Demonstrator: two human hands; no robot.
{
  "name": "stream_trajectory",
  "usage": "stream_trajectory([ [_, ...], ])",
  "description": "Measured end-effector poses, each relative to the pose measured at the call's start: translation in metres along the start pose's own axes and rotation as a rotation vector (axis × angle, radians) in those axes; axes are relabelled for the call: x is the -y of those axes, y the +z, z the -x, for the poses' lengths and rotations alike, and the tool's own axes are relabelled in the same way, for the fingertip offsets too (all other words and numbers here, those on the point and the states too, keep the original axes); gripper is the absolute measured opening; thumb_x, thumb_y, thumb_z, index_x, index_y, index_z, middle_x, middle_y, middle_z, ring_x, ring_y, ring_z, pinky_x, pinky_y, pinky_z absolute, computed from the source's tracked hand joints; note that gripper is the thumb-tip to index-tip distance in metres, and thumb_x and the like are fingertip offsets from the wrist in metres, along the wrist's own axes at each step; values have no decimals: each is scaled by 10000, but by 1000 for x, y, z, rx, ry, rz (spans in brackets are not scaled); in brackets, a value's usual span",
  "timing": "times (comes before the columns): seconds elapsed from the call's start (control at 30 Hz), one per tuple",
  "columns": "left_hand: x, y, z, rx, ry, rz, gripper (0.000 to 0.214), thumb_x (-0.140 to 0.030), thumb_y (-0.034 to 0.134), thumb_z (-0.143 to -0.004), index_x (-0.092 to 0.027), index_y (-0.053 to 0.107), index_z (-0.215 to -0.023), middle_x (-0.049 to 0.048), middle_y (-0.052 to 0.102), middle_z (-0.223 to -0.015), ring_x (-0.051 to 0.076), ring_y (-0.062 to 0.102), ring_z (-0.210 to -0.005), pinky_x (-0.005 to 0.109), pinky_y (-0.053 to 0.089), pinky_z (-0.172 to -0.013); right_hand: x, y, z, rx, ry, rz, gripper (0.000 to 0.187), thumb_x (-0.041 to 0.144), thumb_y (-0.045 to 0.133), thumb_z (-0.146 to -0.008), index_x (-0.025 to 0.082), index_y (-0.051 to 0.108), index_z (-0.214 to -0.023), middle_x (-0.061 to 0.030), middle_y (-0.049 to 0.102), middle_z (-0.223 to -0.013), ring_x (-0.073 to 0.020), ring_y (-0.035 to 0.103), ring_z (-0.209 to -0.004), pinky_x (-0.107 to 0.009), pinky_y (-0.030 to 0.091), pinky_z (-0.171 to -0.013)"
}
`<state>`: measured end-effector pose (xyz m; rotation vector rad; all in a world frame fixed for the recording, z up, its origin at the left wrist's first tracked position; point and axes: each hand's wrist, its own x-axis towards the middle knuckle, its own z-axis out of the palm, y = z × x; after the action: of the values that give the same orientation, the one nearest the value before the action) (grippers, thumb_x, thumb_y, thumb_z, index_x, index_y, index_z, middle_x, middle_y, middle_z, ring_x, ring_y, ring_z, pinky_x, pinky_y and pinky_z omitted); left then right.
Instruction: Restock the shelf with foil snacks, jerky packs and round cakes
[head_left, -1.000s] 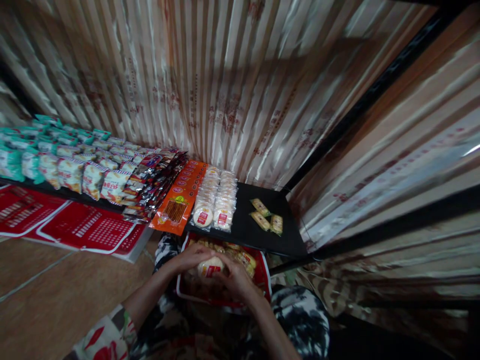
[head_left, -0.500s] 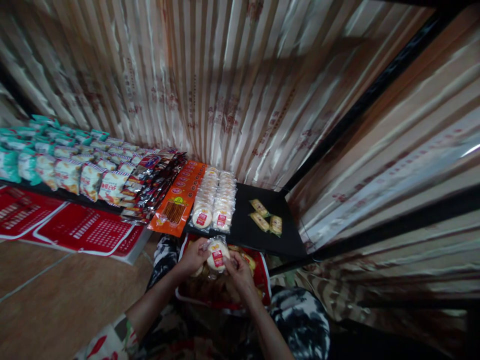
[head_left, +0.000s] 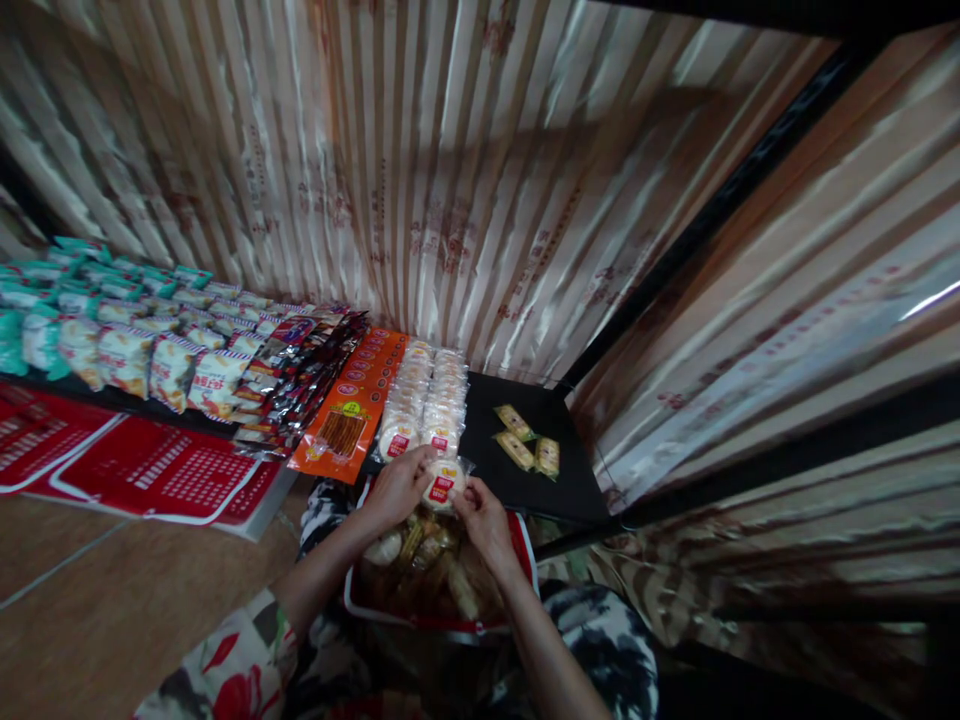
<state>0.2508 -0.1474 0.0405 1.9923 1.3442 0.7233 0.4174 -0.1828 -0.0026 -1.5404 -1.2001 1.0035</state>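
Both my hands hold one round white snack packet with a red label (head_left: 442, 483) at the front edge of the black shelf (head_left: 517, 475). My left hand (head_left: 401, 485) grips its left side and my right hand (head_left: 480, 512) pinches its right side. The packet is at the near end of two rows of the same round packets (head_left: 426, 402) lying on the shelf. Below my hands a red basket (head_left: 360, 605) with several mixed snacks rests on my lap.
Orange packets (head_left: 356, 405), dark foil packets (head_left: 300, 370) and white and teal bags (head_left: 120, 330) fill the shelf to the left. Three small yellow packets (head_left: 525, 445) lie on the right. Red flat baskets (head_left: 157, 470) lie on the floor. A striped curtain (head_left: 420, 160) hangs behind.
My hands lifted the round packet out of the red basket and carried it forward to the front end of the rows on the shelf.
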Motion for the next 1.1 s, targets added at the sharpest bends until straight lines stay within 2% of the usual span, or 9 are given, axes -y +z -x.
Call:
stream_trajectory([
  [0.13,11,7,2,-243,41,-133,393,-120,479,-794,-162,516,-1183,104,569,-1166,220,509,-1107,396,414,-970,-5,3,-14,-51,10,42,325,500,590,-666,192,582,-769,26,586,-580,-125,511,-488,-225,406,-480],
  [0.2,18,11,4,-311,38,-209,371,-109,486,-792,-150,527,-1159,114,546,-1166,233,489,-1115,407,413,-973,-6,5,-20,-44,25,75,319,497,578,-675,196,590,-781,20,605,-593,-128,526,-476,-229,414,-472],
  [0.43,26,13,8,-357,52,-366,391,-125,508,-807,-185,502,-1193,114,454,-1240,263,422,-1151,416,439,-943,-1,7,-35,-28,25,201,294,465,532,-708,199,610,-807,9,621,-586,-141,567,-486,-224,413,-468],
  [0.73,27,25,1,-344,18,-393,515,-208,593,-792,-162,399,-1267,130,415,-1266,279,379,-1192,406,441,-942,15,6,-41,-79,-166,473,258,397,475,-775,183,617,-790,-16,630,-628,-151,578,-556,-236,412,-551],
  [0.87,27,27,-2,-375,9,-406,502,-204,606,-783,-182,413,-1246,122,427,-1249,277,386,-1187,413,441,-933,13,14,-38,-119,-204,464,252,323,495,-768,162,589,-939,-25,623,-702,-156,583,-594,-256,455,-603],
  [1.1,30,28,-3,-389,29,-407,471,-223,593,-796,-168,427,-1233,116,446,-1212,268,407,-1143,408,434,-934,-2,24,-36,-254,-223,462,457,343,578,-738,130,514,-1138,-67,584,-862,-162,567,-617,-305,497,-642],
])
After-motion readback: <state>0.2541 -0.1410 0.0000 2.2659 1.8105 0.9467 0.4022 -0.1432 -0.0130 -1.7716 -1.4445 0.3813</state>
